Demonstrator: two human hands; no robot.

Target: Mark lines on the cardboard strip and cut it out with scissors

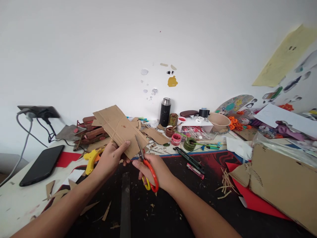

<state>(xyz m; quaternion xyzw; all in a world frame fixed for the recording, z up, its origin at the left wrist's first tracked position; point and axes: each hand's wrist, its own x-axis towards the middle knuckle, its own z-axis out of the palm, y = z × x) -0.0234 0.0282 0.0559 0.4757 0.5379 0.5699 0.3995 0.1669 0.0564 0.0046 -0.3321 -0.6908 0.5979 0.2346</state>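
A flat brown cardboard piece [119, 127] is raised above the desk, with my left hand [115, 155] pinching its lower edge, thumb on top. My right hand [152, 168] grips scissors [151, 175] with red and yellow handles. The scissor blades point up and away, at the cardboard's right side, one blade lying over its face. How far the blades are parted is hard to tell. Below the hands, a dark metal ruler [125, 201] lies on the black mat [158, 218].
A yellow glue gun [91, 160] and a black phone [42, 164] lie at left. Behind are a black thermos [165, 112], paint jars [176, 139] and cardboard scraps. A green cutter [189, 160] lies right of centre; a large cardboard piece [284, 181] is at right.
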